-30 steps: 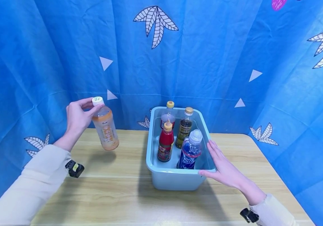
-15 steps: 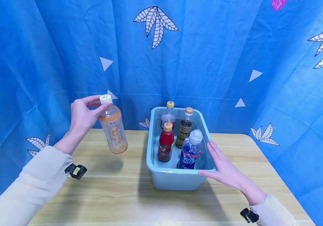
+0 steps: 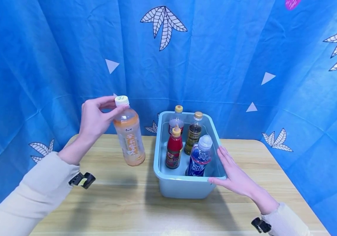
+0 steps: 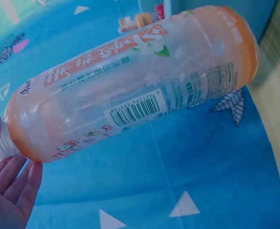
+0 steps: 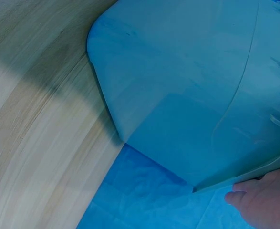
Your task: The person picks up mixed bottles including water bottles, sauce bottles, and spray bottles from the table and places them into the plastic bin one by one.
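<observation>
My left hand (image 3: pixel 95 118) pinches a clear plastic drink bottle (image 3: pixel 131 141) by its white cap and neck, holding it raised over the table, slightly tilted. Its orange-and-clear label and barcode face the left wrist camera, where the bottle (image 4: pixel 130 86) fills much of the view. At the light blue plastic bin (image 3: pixel 183 188), my right hand (image 3: pixel 236 175) rests on the near right corner of the rim with fingers extended. Inside the bin stand a red sauce bottle (image 3: pixel 173 149), a blue-labelled drink bottle (image 3: pixel 199 159), a dark bottle with a tan cap (image 3: pixel 193 134) and a yellow-capped bottle (image 3: pixel 176 122).
The wooden table (image 3: pixel 118 203) carries the bin near its middle. A blue patterned curtain (image 3: pixel 215 65) hangs right behind the table's back edge and along both sides. In the right wrist view, the bin's outer wall (image 5: pixel 178 76) stands on the wood.
My left hand has carried the bottle to the right, closer to the bin and toward me, and the bottle stands more upright. The right hand and the bin have stayed in place.
</observation>
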A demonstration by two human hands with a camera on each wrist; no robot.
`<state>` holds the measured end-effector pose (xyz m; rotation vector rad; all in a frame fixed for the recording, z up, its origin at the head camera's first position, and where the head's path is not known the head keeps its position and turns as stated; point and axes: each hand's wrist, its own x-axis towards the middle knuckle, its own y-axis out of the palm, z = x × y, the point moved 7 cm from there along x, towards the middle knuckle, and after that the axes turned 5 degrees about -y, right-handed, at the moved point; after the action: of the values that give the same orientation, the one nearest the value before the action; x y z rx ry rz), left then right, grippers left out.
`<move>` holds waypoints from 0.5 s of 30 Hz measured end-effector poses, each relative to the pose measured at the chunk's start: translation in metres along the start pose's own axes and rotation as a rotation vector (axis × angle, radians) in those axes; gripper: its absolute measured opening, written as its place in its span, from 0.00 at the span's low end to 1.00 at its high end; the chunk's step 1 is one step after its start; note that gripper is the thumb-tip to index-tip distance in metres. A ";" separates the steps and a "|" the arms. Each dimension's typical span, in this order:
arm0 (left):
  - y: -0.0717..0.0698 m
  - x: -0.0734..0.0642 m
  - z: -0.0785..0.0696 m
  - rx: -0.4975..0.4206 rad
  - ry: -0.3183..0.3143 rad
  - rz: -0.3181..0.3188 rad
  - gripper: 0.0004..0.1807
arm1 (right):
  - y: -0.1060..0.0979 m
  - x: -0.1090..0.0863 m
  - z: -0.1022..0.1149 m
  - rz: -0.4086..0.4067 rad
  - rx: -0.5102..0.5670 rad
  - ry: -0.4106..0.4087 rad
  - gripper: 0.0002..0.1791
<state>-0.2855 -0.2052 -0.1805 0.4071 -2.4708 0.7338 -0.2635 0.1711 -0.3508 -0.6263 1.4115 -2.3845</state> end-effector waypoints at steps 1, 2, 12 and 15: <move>0.001 -0.001 -0.004 -0.004 0.008 0.005 0.23 | 0.000 0.000 0.000 0.000 0.000 0.004 0.56; 0.001 -0.001 -0.007 -0.008 0.014 0.008 0.23 | 0.000 0.000 0.000 0.001 0.000 0.004 0.56; 0.005 -0.004 -0.039 -0.059 0.085 0.027 0.21 | -0.001 0.000 0.001 0.001 -0.001 0.004 0.56; 0.007 -0.003 -0.045 -0.070 0.093 0.032 0.21 | -0.001 0.000 0.002 -0.003 -0.006 -0.006 0.56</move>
<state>-0.2674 -0.1733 -0.1527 0.3015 -2.4129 0.6620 -0.2628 0.1704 -0.3492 -0.6372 1.4162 -2.3795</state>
